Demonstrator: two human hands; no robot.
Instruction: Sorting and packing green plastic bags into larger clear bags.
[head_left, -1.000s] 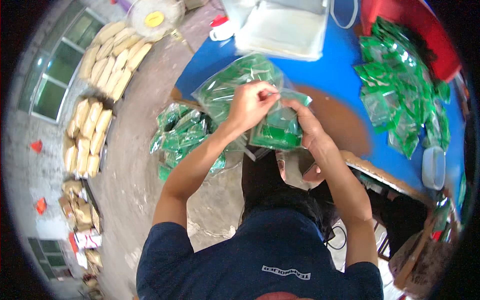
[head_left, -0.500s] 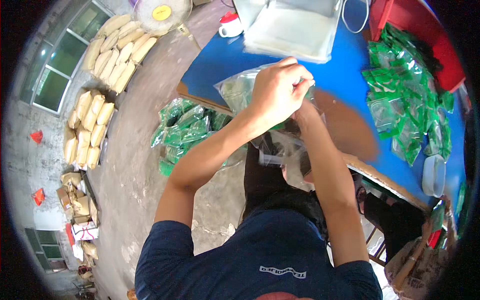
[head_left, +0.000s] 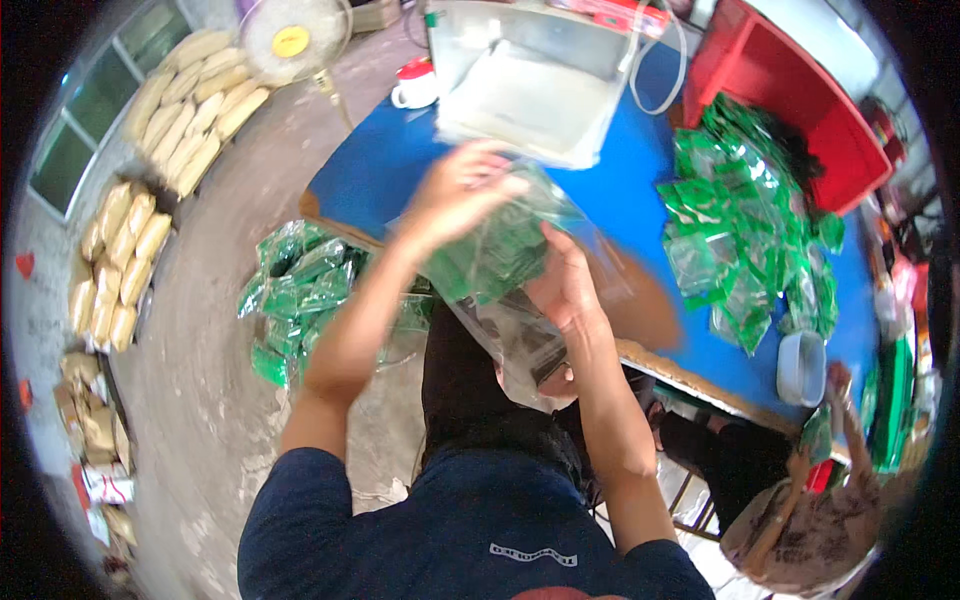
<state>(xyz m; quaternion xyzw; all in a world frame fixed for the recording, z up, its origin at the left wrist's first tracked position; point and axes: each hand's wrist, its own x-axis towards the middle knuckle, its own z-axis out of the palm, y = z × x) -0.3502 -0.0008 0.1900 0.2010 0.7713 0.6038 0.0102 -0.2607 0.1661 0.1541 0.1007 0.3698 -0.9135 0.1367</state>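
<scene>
As the right hand (head_left: 562, 285) holds a wrinkled clear bag (head_left: 510, 265) of green film (head_left: 490, 235) at mid-view, the left hand (head_left: 460, 195) is at its upper edge, grip too blurred to tell. From there, a translucent box (head_left: 455, 60) of pale flat material (head_left: 510, 95) lies at 12 o'clock, a red bin (head_left: 840, 120) at 2, glossy green packets (head_left: 735, 240) at 3; the shirt label (head_left: 533, 554) is lettered.
</scene>
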